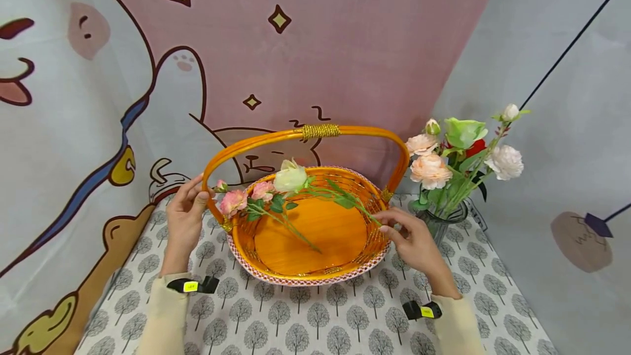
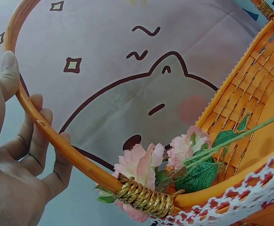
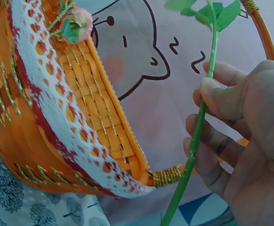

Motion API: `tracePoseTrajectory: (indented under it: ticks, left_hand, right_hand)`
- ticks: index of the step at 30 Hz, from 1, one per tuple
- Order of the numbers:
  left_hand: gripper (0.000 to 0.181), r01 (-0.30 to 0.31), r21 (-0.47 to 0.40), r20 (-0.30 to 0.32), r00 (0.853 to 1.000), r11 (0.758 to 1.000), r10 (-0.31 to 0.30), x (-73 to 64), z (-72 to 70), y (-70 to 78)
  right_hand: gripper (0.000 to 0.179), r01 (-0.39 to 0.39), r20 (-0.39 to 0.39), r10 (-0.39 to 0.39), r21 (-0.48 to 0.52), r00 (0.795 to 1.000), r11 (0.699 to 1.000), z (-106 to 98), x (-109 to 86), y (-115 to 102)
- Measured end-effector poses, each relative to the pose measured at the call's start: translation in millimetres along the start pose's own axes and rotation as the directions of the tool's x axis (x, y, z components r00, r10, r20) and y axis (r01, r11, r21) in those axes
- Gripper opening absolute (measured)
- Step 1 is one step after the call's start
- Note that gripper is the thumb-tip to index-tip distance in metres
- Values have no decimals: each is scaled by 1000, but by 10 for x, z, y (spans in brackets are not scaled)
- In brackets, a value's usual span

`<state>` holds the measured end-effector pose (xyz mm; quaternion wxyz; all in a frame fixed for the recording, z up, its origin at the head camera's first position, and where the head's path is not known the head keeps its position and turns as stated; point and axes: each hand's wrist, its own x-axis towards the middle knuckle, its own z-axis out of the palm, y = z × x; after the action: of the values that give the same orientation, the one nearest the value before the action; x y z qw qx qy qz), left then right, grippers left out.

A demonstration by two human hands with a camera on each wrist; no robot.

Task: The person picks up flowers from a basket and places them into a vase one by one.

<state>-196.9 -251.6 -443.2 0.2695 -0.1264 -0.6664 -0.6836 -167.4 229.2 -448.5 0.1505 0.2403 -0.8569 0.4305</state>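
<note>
An orange woven basket (image 1: 310, 223) with a tall arched handle (image 1: 256, 138) and a white-and-red lace rim stands on the cloth. My left hand (image 1: 184, 212) holds the left side of that handle, thumb on one side and fingers on the other in the left wrist view. Between thumb and fingers my right hand (image 1: 411, 240) pinches the green stem (image 3: 200, 120) of a pale cream rose (image 1: 291, 177), whose head is over the basket's back part. A pink flower spray (image 1: 234, 201) lies in the basket, its blooms at the left rim and its stem slanting across the floor.
At the right a glass vase (image 1: 439, 226) holds peach, green, red and white flowers (image 1: 431, 171), near the right side of the basket. A tree-print cloth (image 1: 315, 316) covers the table. Behind hangs a pink cartoon curtain (image 1: 365, 43).
</note>
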Motion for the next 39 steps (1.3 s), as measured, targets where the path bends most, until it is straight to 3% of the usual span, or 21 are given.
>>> tracePoseTrajectory:
  ticks: [7, 25, 30, 39]
  left_hand:
    - [39, -3, 10, -3, 1000, 1000, 3, 2, 1, 4]
    - [39, 30, 10, -18, 999, 1000, -29, 0, -5, -5]
    - [39, 32, 9, -13, 999, 999, -32, 0, -4, -1]
    - [39, 3, -28, 0, 1000, 1000, -3, 1, -17, -16]
  right_hand:
    - [34, 26, -35, -24, 52, 999, 998, -130, -29, -1]
    - [36, 86, -149, -80, 34, 986, 996, -448, -46, -92]
    - [38, 81, -219, -80, -5, 973, 997, -519, -23, -90]
    - [36, -24, -370, 18, -12, 929, 1000, -659, 100, -177]
